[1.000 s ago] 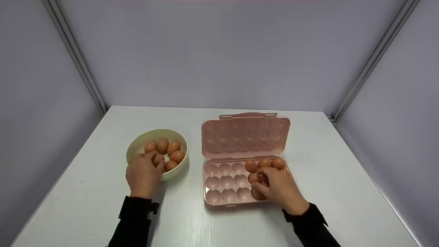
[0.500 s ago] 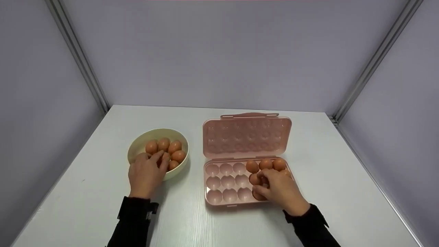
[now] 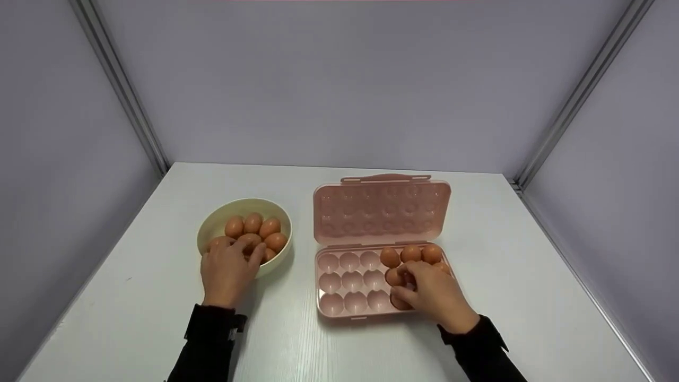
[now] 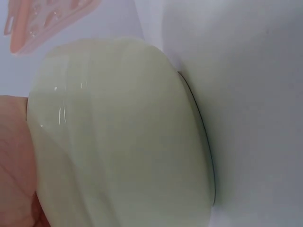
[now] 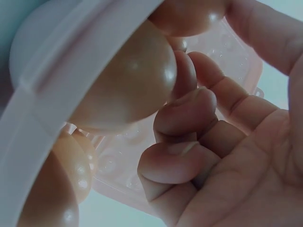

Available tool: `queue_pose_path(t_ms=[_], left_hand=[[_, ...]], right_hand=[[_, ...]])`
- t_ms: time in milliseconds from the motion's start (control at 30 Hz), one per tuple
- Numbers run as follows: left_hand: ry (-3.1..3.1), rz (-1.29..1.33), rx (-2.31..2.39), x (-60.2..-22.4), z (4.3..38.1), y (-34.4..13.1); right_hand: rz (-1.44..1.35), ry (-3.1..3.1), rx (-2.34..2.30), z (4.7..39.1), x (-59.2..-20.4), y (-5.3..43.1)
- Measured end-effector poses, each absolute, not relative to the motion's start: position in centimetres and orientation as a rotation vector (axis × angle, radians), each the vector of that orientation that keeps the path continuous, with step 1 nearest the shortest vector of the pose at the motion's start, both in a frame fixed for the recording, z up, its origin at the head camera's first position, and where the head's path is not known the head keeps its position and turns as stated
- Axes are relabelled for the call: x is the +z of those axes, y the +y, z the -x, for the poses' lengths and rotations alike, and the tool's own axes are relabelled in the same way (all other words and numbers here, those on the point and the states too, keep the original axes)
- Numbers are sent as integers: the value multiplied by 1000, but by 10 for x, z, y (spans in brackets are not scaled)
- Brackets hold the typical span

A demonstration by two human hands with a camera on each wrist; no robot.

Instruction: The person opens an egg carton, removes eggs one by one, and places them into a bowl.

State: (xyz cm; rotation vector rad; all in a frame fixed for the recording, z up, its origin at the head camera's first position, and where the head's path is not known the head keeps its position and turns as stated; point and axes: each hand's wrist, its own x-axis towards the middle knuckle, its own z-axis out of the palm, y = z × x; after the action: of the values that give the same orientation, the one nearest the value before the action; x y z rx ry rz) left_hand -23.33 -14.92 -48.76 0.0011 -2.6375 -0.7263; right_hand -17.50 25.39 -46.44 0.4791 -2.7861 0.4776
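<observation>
In the head view my left hand reaches over the near rim of a cream bowl, with index finger and thumb about a brown egg. Several more brown eggs lie in the bowl. The left wrist view shows mostly the bowl's outer wall, hiding the fingertips. My right hand is low over the right half of a pink egg carton. Its thumb and curled fingers close on a brown egg, next to another egg seated in the carton.
The carton's lid stands raised at the back. Cups in its left half are bare; brown eggs sit in the right half. Both containers rest on a white table, walled in by pale panels.
In the bowl, my left fingers have shifted slightly right, and the egg by them has moved and turned. My right hand keeps its place over the carton.
</observation>
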Motion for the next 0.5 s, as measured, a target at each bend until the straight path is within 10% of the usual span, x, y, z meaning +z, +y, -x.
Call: queue_pose_path(t_ms=[500], left_hand=[[-1987, 527, -525, -488, 236, -116]], right_hand=[[-421, -2849, 454, 165, -458, 248]])
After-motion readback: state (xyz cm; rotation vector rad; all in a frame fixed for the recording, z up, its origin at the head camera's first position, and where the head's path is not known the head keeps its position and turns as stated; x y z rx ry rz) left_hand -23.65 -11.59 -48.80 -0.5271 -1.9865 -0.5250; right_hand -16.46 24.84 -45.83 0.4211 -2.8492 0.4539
